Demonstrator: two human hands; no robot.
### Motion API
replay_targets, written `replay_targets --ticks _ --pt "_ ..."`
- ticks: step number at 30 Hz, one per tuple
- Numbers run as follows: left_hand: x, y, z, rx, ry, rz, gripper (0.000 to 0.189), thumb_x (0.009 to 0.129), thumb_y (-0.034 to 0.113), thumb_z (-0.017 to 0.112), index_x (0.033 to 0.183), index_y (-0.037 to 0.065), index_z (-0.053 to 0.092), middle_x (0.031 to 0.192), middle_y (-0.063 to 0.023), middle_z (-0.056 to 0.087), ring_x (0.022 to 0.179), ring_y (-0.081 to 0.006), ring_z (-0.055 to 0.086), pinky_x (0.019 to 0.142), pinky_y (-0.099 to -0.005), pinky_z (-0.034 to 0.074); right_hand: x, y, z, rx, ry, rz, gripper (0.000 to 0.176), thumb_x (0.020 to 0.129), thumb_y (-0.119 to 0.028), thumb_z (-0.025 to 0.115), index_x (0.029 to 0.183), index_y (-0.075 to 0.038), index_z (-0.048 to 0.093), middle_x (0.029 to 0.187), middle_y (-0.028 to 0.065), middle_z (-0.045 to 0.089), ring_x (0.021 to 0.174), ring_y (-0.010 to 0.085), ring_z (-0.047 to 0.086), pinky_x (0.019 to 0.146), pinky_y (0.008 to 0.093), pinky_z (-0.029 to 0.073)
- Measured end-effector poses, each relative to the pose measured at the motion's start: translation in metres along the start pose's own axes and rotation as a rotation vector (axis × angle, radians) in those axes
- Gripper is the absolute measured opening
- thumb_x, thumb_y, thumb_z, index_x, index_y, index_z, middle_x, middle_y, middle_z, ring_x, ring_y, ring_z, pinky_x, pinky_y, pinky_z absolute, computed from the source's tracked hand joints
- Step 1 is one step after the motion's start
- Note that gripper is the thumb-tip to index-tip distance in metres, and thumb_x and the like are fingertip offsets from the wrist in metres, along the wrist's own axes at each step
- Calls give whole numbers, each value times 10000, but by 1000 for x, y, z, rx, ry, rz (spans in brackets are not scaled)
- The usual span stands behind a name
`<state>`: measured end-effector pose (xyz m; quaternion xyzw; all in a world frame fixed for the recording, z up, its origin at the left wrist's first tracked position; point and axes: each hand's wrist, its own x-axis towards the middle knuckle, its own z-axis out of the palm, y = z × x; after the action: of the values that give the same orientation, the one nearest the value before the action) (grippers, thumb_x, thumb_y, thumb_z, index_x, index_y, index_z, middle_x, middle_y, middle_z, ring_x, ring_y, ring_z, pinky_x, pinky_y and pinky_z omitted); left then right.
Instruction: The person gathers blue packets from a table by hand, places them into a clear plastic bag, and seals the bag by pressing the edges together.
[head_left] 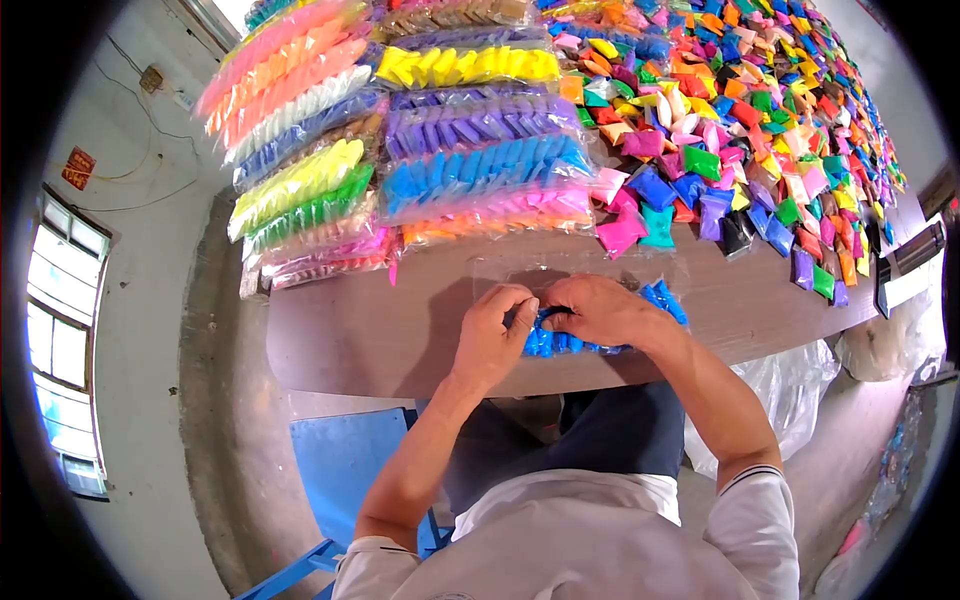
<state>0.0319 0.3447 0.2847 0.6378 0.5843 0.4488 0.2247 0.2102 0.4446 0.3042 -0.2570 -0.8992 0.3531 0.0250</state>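
Near the front edge of the table, a clear plastic bag (645,270) lies with small blue packets (558,343) in it, more of them showing at its right end. My left hand (497,325) is at the bag's left side, thumb and fingers pinched together on the clear film. Close beside it, my right hand (598,308) reaches over the bag with curled fingers, its thumb and fingertips closed at a blue packet. The fingertips of both hands almost meet. The back of my right hand hides part of the bag.
Filled clear bags of packets sorted by colour, such as a light blue one (490,175) and a green one (310,210), are stacked behind my hands. A large heap of loose mixed packets (720,150) covers the back right. A blue chair (345,460) stands at left.
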Motion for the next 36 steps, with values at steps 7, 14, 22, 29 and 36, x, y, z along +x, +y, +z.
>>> replay_targets --ticks 7,14,22,29,36 --pt "0 2 -7 -37 -5 -22 129 885 90 693 963 -6 659 977 -122 683 908 -222 657 818 -316 509 -50 7 -41 232 371 87 368 928 -291 659 1171 -14 669 1041 159 696 976 298 674 823 399 526" --pt "2 2 -3 11 -140 -5 172 857 151 722 956 28 656 954 -104 674 887 -258 658 791 -340 512 -124 44 -64 165 446 226 430 803 -263 820 1157 -59 689 993 114 684 891 208 653 780 339 521" --pt "-1 0 2 18 -116 -18 187 911 204 690 972 32 646 919 -112 679 862 -274 649 766 -355 507 -118 52 -32 205 480 119 302 776 -156 808 1026 -42 684 942 104 675 816 233 633 730 334 502" --pt "-3 -2 2 33 -118 -39 194 953 224 642 994 35 635 896 -125 675 826 -293 632 762 -376 494 -110 59 -41 210 285 201 179 833 -114 745 965 -29 660 808 98 665 724 226 627 690 344 496" --pt "-3 -3 2 55 -118 -44 208 956 253 634 984 47 636 888 -119 683 838 -303 638 774 -389 491 -97 37 -52 237 290 112 257 873 -142 749 1076 -7 666 882 52 672 846 134 628 758 288 510"
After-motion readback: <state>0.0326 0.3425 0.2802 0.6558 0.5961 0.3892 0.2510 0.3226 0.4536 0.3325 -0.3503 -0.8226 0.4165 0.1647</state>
